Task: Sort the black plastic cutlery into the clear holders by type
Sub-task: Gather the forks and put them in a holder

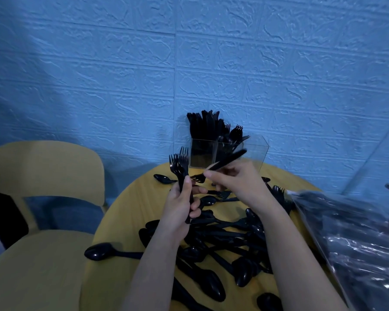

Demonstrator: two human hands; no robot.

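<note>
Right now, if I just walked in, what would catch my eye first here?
Probably the two hands mid-table: the left hand grips a bunch of black forks upright, and the right hand pinches another fork. Below them a black cutlery pile covers the yellow table; clear holders stand by the blue wall.

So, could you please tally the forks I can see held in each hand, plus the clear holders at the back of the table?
forks gripped in the left hand: 2 heads showing
fork pinched in the right hand: 1
clear holders: 3
Total: 6
</note>
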